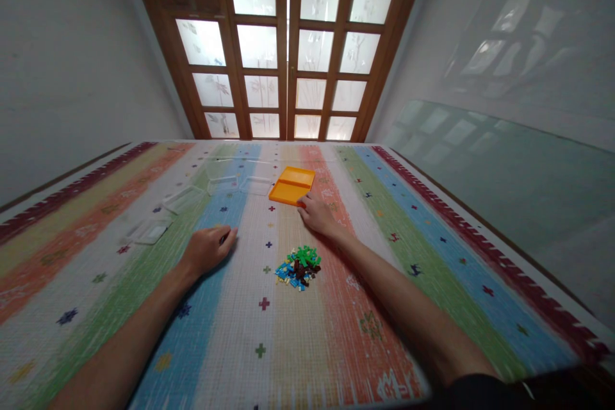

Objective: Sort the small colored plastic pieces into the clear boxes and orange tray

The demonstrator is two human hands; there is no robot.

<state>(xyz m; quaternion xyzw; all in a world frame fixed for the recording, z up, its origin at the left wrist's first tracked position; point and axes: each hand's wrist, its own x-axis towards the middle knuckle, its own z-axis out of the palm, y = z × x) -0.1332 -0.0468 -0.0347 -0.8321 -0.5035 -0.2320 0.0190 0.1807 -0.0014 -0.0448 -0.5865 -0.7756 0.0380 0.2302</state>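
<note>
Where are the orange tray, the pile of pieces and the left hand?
orange tray (pixel 287 192): head view, floor of its near compartment
pile of pieces (pixel 302 267): head view, brown pieces at its middle
left hand (pixel 204 252): head view, back of the curled hand

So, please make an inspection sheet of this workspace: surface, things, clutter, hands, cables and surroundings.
Surface: striped, patterned cloth, lying largely flat.
Things: orange two-section tray; loose pile of small plastic pieces, green, blue, dark brown and yellowish, between the forearms.
Clutter: clear plastic containers, left of the tray.
Hands: left hand curled over the cloth; right hand at the tray's near-right corner.
Cables: nothing seen.
Surroundings: wood-framed glass doors ahead; pale walls both sides.
</note>
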